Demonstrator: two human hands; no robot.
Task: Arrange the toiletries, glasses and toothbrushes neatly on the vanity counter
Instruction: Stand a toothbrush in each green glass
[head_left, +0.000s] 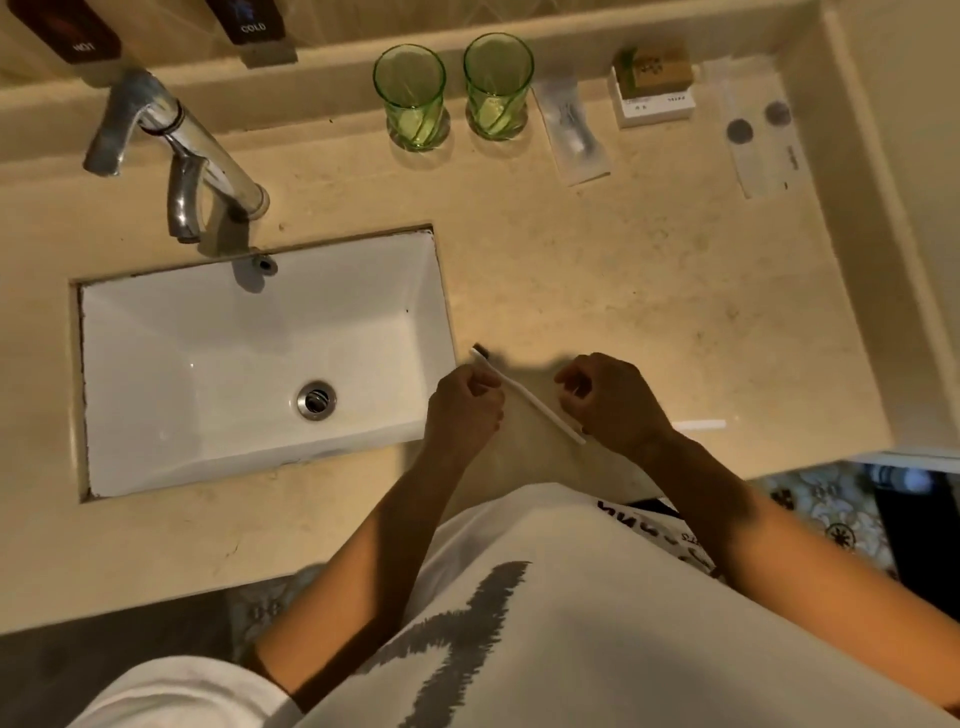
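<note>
At the table's (597, 291) near edge, beside the sink (249, 364), the left hand (462, 410) has its grip closed on a white toothbrush (524, 397); the right hand's (618, 405) grip is curled, holding what I cannot tell. Farther back stand two green glasses (410, 96), sachets (571, 132) and a soap box (654, 85).

At about eleven o'clock, along the top edge, a dark red plate (65, 28) on the wall carries the white word "HOT", seen tilted. Just to its right, near twelve o'clock, a dark blue-black plate (249, 21) reads "COLD" in white. At about one o'clock, a white box (655, 108) on the counter shows small dark print on its front face, too small to read, and the brown box (657, 70) on top of it bears a dark mark that cannot be made out. At five o'clock, dark lettering on the person's white shirt (660, 525) is illegible.
</note>
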